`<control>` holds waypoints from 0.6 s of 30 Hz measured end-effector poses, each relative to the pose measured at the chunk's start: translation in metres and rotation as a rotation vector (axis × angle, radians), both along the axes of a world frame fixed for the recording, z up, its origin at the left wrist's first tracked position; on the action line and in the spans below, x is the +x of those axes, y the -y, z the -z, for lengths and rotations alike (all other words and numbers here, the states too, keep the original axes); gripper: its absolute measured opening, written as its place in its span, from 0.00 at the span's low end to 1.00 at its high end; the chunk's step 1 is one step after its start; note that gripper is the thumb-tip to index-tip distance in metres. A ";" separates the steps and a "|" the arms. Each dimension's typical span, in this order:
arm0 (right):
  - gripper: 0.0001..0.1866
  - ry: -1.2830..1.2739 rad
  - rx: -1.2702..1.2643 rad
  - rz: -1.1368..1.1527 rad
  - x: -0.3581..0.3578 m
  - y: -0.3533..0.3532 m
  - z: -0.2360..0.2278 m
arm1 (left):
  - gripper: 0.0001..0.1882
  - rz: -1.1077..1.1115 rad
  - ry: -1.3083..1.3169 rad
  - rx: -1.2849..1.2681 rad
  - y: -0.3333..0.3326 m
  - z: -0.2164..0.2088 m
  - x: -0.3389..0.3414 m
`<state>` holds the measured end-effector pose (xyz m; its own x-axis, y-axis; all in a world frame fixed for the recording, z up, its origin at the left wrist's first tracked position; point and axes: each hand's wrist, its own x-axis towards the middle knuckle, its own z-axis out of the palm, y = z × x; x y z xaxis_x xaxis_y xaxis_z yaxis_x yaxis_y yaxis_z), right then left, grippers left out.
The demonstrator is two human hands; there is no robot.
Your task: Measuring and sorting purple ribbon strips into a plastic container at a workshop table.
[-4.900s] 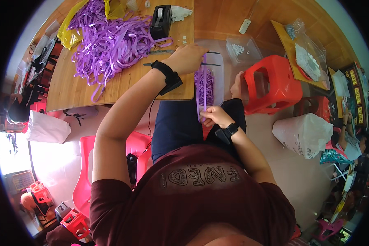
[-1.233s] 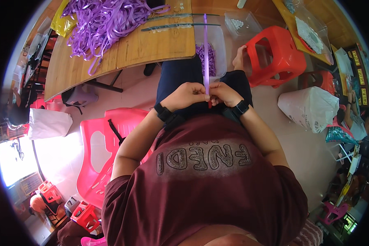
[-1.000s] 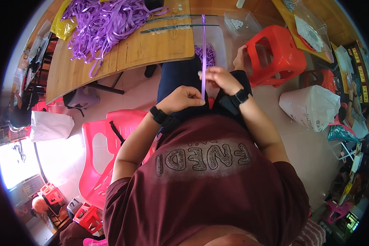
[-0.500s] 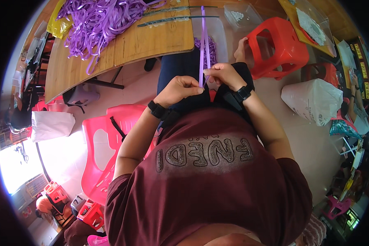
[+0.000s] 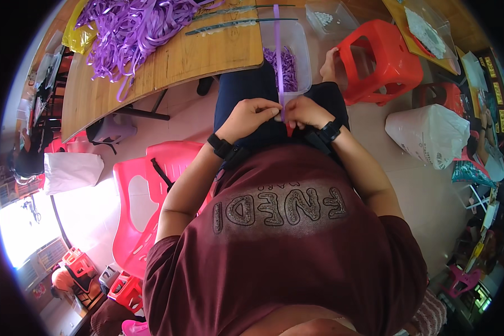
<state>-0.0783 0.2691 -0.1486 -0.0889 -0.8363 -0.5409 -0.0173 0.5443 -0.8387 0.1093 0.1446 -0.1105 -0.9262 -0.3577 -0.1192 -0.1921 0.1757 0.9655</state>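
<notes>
A narrow purple ribbon (image 5: 278, 56) runs taut from the dark thin rods (image 5: 224, 27), which jut past the table's edge, down to my lap. At its lower end my left hand (image 5: 251, 119) pinches it between thumb and forefinger. My right hand (image 5: 309, 114) is closed right beside that spot, its curled fingers at the ribbon's end; the fingertips are partly hidden. Beyond my knees, a clear plastic box (image 5: 303, 61) holds a heap of short purple ribbon pieces (image 5: 288, 70).
A wooden table (image 5: 207, 61) at the far left carries a big tangle of purple ribbon (image 5: 134, 33) and a yellow bag (image 5: 77, 35). Right of my legs stand a red stool (image 5: 383, 64) and a stuffed white bag (image 5: 428, 134). A pink chair (image 5: 131, 173) is at my left.
The two ribbon strands, apart before, now lie together as one strip. My right hand has come lower and turned in, its fingers curling beside my left hand.
</notes>
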 end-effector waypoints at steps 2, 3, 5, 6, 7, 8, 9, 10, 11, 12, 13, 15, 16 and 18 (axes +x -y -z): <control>0.15 0.061 0.074 -0.074 0.004 -0.004 0.005 | 0.14 -0.046 0.114 -0.033 0.001 -0.002 -0.004; 0.15 0.061 0.075 -0.071 0.002 -0.006 0.007 | 0.14 -0.043 0.113 -0.032 0.002 0.001 -0.007; 0.16 0.018 0.066 -0.077 0.004 -0.006 -0.003 | 0.13 -0.064 0.085 -0.143 0.004 0.008 -0.009; 0.16 0.017 0.066 -0.081 0.005 -0.005 -0.003 | 0.13 -0.068 0.085 -0.143 0.005 0.011 -0.010; 0.16 0.027 0.071 -0.085 0.003 -0.005 -0.002 | 0.14 -0.047 0.082 -0.145 0.006 0.012 -0.013; 0.17 0.037 0.076 -0.089 0.002 -0.006 -0.002 | 0.14 -0.026 0.078 -0.148 0.006 0.012 -0.016; 0.17 0.032 0.074 -0.087 0.002 -0.007 0.001 | 0.14 -0.025 0.073 -0.150 0.005 0.012 -0.019; 0.17 0.055 0.067 -0.095 0.002 -0.007 0.002 | 0.14 -0.030 0.076 -0.114 0.004 0.009 -0.022; 0.18 0.078 0.059 -0.103 0.001 -0.007 0.003 | 0.14 -0.035 0.077 -0.079 0.003 0.006 -0.026; 0.18 0.071 0.057 -0.105 0.001 -0.008 0.004 | 0.14 -0.038 0.071 -0.082 0.003 0.008 -0.030; 0.17 0.055 0.064 -0.114 0.002 -0.008 0.001 | 0.14 -0.070 0.072 0.108 0.003 0.010 -0.033; 0.14 0.027 0.103 -0.142 0.002 -0.006 -0.001 | 0.14 -0.108 0.065 0.295 0.008 0.015 -0.035; 0.14 0.018 0.098 -0.146 -0.002 -0.006 -0.006 | 0.14 -0.114 0.096 0.282 0.009 0.014 -0.035; 0.13 -0.016 0.039 -0.110 -0.016 -0.007 -0.018 | 0.13 -0.126 0.120 0.263 0.011 0.012 -0.034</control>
